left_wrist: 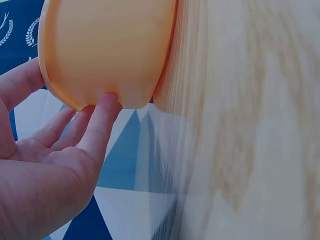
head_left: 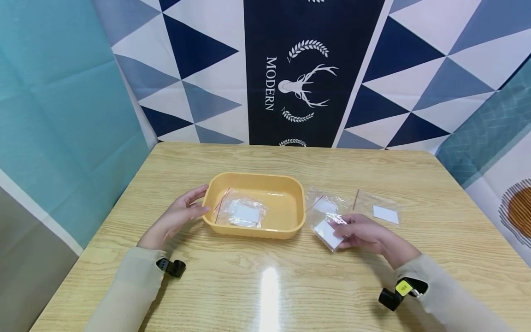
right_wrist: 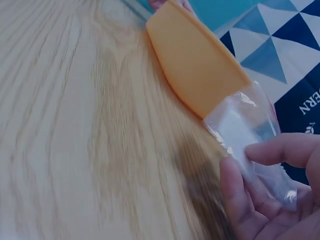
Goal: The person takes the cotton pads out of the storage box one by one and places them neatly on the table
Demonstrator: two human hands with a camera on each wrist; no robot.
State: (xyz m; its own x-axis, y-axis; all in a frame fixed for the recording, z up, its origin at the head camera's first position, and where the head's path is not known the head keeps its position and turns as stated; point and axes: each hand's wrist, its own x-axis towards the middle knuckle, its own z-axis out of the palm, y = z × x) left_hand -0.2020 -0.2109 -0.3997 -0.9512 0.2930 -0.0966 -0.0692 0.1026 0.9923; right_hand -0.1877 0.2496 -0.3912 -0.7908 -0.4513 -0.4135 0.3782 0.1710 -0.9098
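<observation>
My right hand (head_left: pixel 362 233) pinches a small clear zip bag (head_left: pixel 328 234) with a white block-like piece inside, just right of the yellow plastic basin. In the right wrist view the bag (right_wrist: pixel 240 135) sits between thumb and fingers, overlapping the basin's end (right_wrist: pixel 200 60). My left hand (head_left: pixel 176 216) touches the left end of the basin (head_left: pixel 255 233), its fingers fairly straight. The left wrist view has those fingertips (left_wrist: pixel 107 100) against the outer wall and rim. Inside the basin lie clear bags (head_left: pixel 244 214) with white contents and red seal lines.
Behind the held bag lies another clear bag (head_left: pixel 325 204) with a white piece, close to the basin's right end. Farther right is a flat clear bag (head_left: pixel 385 214) with a white rectangle. All stand on a wooden table (head_left: pixel 224 276), with patterned cloth (head_left: pixel 207 64) hanging behind it.
</observation>
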